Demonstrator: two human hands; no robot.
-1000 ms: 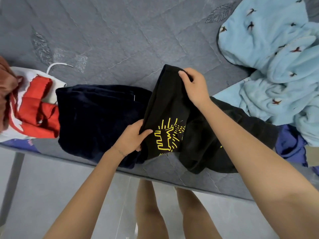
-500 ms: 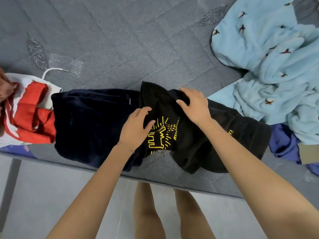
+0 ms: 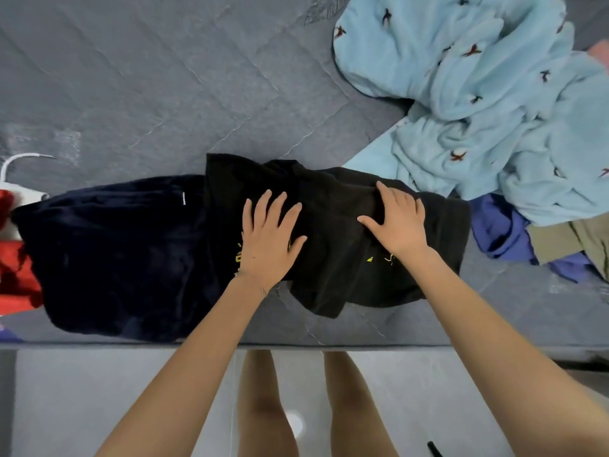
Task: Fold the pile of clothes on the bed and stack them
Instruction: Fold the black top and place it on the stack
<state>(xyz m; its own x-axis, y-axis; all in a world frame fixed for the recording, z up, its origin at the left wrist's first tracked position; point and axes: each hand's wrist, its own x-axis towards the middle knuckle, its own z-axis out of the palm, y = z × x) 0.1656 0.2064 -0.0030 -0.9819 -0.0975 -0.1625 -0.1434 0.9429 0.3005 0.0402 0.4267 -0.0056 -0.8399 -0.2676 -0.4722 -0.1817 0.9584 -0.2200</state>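
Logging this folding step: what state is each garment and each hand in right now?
black T-shirt: folded over, lying on the bed, under both hands
left hand: open, fingers spread, pressing the T-shirt
right hand: open, pressing the T-shirt
navy garment: folded, lying beside the T-shirt
light blue fleece: crumpled, unfolded
purple garment: crumpled, partly under the fleece

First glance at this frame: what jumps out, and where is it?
The person's left grip and right grip, both bare hands, press flat on a black T-shirt with yellow print at the near edge of the grey bed. A navy garment adjoins it on the left, and a rumpled light blue fleece with small dark motifs fills the far right corner.
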